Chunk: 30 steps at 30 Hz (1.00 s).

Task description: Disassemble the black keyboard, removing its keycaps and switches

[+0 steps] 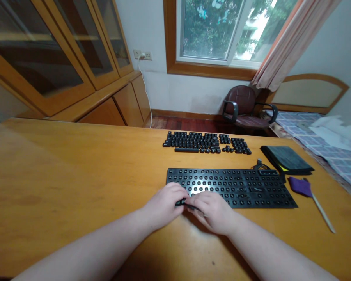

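A black keyboard base (213, 185), stripped of its keycaps, lies flat on the desk with rows of small switch stems showing. My left hand (170, 200) is closed at its front left corner, fingers curled over the edge. Close beside it, my right hand (212, 208) pinches a thin dark tool (197, 210), mostly covered by the fingers; its kind is unclear. The fingertips of both hands nearly meet at the front edge. Beyond the base, loose black keycaps (195, 140) lie in keyboard layout, a long spacebar (186, 150) in front.
To the right are a dark folded cloth or folder (289, 159), a purple cloth (300, 186) and a pale thin stick (323, 214). A cable (260, 165) lies coiled behind the base. The wooden desk (76, 175) ends before a chair (242, 105).
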Available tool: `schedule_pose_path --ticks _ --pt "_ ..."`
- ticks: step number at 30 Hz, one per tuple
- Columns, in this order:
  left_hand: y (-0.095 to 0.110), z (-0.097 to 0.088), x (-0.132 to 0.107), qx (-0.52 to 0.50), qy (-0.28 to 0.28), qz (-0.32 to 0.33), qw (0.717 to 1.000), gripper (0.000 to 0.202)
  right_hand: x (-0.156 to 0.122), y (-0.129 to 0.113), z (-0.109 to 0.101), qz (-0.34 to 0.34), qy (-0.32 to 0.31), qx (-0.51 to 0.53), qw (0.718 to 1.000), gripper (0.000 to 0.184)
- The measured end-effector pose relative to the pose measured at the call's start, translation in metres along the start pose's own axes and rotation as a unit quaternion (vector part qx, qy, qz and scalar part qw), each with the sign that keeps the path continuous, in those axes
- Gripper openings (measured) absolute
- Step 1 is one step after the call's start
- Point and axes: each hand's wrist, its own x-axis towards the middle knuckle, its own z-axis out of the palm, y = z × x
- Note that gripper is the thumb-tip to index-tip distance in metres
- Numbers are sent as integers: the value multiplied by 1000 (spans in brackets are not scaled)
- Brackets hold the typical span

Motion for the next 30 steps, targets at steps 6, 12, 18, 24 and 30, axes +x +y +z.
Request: schedule_pose_path --ticks 6,12,18,24,30 --pt "-2 0 1 -2 -3 5 1000 14 -7 1 4 10 92 46 995 18" --pt "-3 -4 -2 1 -24 -24 999 28 -2 8 1 170 61 114 977 16" --pt "0 -5 -2 1 -22 -48 999 32 -5 11 12 280 81 183 939 21" --pt "0 -4 -2 -2 -17 -42 999 32 0 12 11 267 48 153 950 8" --pt "2 -4 -2 3 -17 -43 999 28 3 8 12 266 21 120 956 7"
